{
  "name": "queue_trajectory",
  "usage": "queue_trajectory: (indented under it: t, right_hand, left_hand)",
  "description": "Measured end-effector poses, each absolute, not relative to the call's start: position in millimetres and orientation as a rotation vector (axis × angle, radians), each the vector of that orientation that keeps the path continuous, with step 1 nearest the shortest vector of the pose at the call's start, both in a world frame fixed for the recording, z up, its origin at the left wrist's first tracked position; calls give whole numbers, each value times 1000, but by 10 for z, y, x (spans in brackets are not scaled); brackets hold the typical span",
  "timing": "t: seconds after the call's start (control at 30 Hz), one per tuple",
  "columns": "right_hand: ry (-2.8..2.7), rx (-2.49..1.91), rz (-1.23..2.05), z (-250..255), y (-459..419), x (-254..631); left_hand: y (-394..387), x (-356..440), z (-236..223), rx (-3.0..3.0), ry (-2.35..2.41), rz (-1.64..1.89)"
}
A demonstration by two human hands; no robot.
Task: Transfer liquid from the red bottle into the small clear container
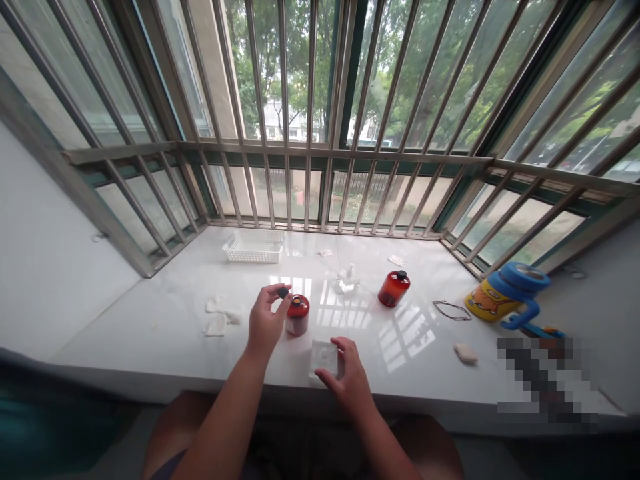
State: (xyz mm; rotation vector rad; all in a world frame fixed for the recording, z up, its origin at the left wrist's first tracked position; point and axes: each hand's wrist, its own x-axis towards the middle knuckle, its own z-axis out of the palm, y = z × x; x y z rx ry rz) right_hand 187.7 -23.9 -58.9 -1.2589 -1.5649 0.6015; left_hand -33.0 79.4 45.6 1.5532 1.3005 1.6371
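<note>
Red bottle [297, 319] stands with its top open on the white window ledge [185, 347], just by the left hand [267, 317]. That hand pinches a black cap [283, 292]; the right hand [349, 373] holds a clear square box [324, 359].

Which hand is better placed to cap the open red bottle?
Likely the left hand: it pinches the black cap beside the open red bottle. The right hand is at the clear container.
</note>
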Motion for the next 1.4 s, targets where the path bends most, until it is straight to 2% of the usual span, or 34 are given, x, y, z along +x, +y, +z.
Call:
queue_trajectory:
  t: [0.2, 0.4, 0.6, 0.9, 1.17, 1.4]
  right_hand:
    - [-1558, -1256, 594, -559, -243, 1870]
    - [-1556, -1266, 589, -591, -237, 1873]
    - [-1543, -1243, 593, -612, -223, 1865]
    - [-1568, -1261, 609, -610, -230, 1880]
    - [-1542, -1260, 605, -602, -236, 1859]
    - [-1548, -1266, 586, -611, -241, 1859]
  left_hand:
    - [749, -984, 313, 2072, 1631, 1204]
    - [759, -1298, -109, 2120, 1798, 873]
    - [731, -1296, -272, 2125, 1748, 847]
    - [640, -1256, -157, 2109, 1587, 767]
    - [659, -1176, -220, 2050, 1805, 806]
    - [636, -1081, -257, 2123, 1777, 740]
